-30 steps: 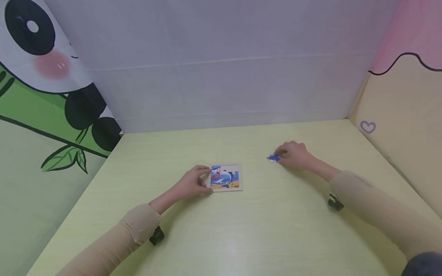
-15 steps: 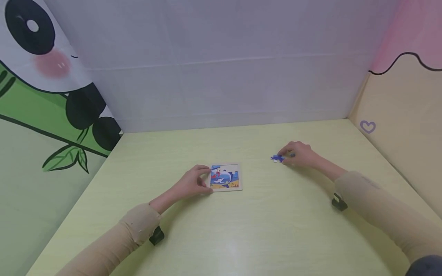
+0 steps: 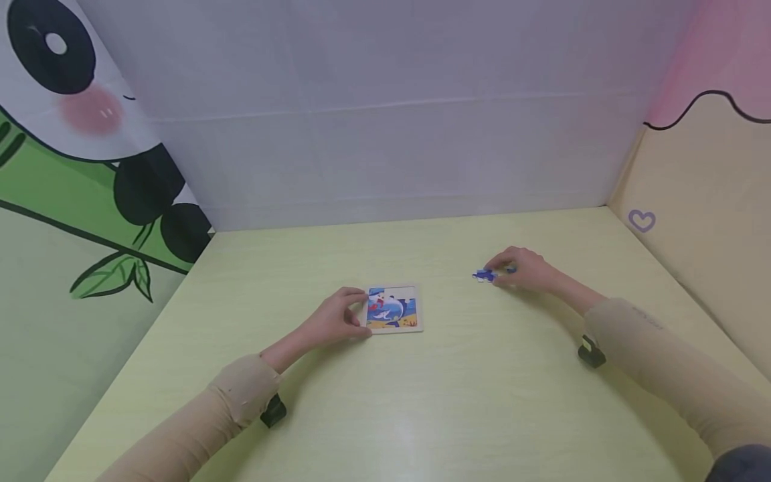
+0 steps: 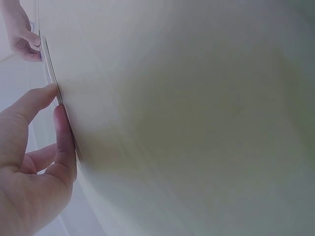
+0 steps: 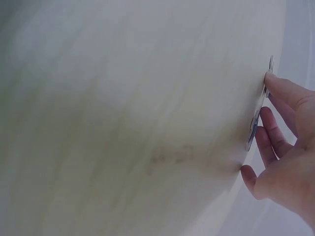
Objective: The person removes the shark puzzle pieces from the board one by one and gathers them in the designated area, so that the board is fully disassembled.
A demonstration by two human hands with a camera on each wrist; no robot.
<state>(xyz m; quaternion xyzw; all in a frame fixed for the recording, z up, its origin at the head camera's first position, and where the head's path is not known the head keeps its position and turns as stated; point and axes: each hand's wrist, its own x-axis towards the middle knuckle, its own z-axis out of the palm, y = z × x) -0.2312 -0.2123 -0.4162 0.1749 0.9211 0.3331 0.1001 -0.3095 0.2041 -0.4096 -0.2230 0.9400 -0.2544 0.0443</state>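
A small framed jigsaw puzzle [image 3: 394, 309] with a dolphin sea picture lies on the table; a pale gap shows at its upper right. My left hand [image 3: 335, 318] holds the puzzle's left edge, thumb at the near corner and fingers at the far one; the left wrist view shows its fingertips on the thin board edge [image 4: 69, 125]. Farther right, my right hand [image 3: 523, 269] pinches a blue puzzle piece [image 3: 484, 275] at the tabletop. A bit of blue [image 3: 510, 269] also shows by its fingers. In the right wrist view the piece [image 5: 254, 125] appears edge-on, partly hidden by fingers.
The pale wooden table [image 3: 397, 408] meets a grey-white cloth wall [image 3: 397, 154] at the back. A panda-patterned panel [image 3: 132, 201] stands on the left, a beige and pink one [image 3: 705, 201] on the right.
My right hand has shifted slightly to the right with the blue piece, then stayed there. The left hand and the framed puzzle have not moved.
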